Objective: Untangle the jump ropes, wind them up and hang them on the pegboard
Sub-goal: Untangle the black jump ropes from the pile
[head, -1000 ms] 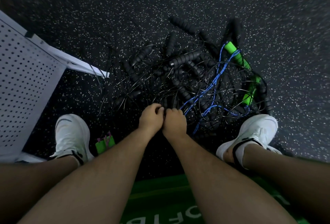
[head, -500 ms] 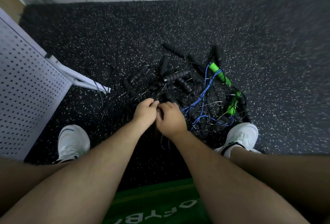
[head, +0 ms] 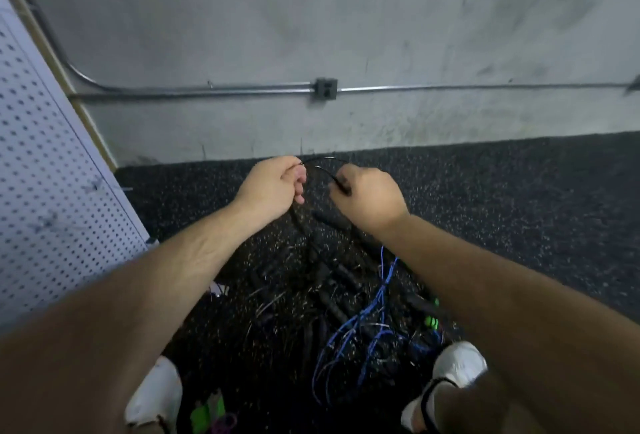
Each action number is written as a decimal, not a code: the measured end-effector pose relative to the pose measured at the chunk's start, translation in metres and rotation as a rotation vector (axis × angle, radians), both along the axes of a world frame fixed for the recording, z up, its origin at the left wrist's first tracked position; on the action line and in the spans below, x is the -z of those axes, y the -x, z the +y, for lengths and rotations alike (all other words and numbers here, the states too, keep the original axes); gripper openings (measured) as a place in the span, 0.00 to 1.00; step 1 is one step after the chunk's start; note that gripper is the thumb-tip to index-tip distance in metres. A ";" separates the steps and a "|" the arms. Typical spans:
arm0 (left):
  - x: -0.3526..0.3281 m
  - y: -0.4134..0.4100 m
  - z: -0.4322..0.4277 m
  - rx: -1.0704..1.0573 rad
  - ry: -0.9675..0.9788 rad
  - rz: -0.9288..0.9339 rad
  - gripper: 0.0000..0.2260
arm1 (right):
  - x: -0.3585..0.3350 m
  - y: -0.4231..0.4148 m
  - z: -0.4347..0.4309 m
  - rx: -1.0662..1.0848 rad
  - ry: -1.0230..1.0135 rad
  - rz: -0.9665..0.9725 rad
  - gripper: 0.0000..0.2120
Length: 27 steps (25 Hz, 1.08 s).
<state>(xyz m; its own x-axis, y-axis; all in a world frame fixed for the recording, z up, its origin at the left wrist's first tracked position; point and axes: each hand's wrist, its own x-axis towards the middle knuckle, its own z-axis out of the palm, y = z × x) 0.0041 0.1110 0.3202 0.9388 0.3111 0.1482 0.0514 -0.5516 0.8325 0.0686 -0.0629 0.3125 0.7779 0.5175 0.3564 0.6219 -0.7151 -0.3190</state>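
A tangle of jump ropes [head: 332, 298] lies on the dark speckled floor between my feet, mostly thin black cords with black handles. A blue rope [head: 367, 316] and a green handle [head: 432, 322] show on its right side. My left hand [head: 273, 186] and my right hand [head: 372, 196] are raised above the pile, a short way apart. Each pinches the same thin black cord [head: 323, 165], which arcs between them. Black strands hang from both hands down to the pile. The white pegboard [head: 52, 191] leans at the left.
A grey wall with a metal conduit [head: 207, 90] and junction box [head: 325, 88] runs across the back. My white shoes [head: 156, 395] [head: 457, 368] flank the pile. Green and purple items [head: 211, 413] lie by the left shoe.
Both hands have risen from the pile, lifting a black cord, and have moved apart. The view has tilted up, so the wall now fills the top half.
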 end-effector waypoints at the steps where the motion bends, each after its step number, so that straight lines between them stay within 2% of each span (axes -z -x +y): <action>1: -0.020 0.000 0.004 0.010 -0.026 -0.029 0.14 | -0.022 0.000 -0.001 0.018 -0.082 -0.010 0.10; 3: -0.049 0.002 0.012 0.024 -0.043 -0.085 0.15 | -0.052 -0.001 -0.003 0.084 -0.337 0.095 0.17; 4: -0.057 0.003 0.016 0.030 -0.057 -0.107 0.15 | -0.059 -0.001 -0.002 0.106 -0.398 0.170 0.19; 6: -0.063 0.005 0.025 0.027 -0.046 -0.144 0.15 | -0.059 -0.008 0.003 0.040 -0.267 0.274 0.13; 8: -0.059 0.008 0.032 0.011 0.019 -0.169 0.14 | -0.052 -0.011 0.015 -0.089 -0.129 0.416 0.15; 10: -0.058 0.009 0.036 -0.007 0.131 -0.177 0.14 | -0.043 -0.010 0.028 -0.191 -0.092 0.603 0.15; 12: -0.067 0.007 0.038 -0.050 0.264 -0.236 0.14 | -0.038 -0.006 0.036 -0.286 -0.092 0.696 0.11; 16: -0.094 0.008 0.052 -0.200 0.360 -0.429 0.14 | -0.029 -0.013 0.038 -0.289 -0.062 0.728 0.09; 19: -0.094 0.006 0.061 -0.254 0.344 -0.483 0.13 | -0.038 -0.017 0.039 -0.254 -0.206 0.646 0.10; 22: -0.085 -0.001 0.057 -0.208 0.423 -0.459 0.14 | -0.047 -0.013 0.043 -0.272 -0.366 0.647 0.09; 27: -0.093 -0.004 0.035 -0.051 0.684 -0.527 0.13 | -0.045 0.005 0.055 -0.325 -0.334 0.677 0.04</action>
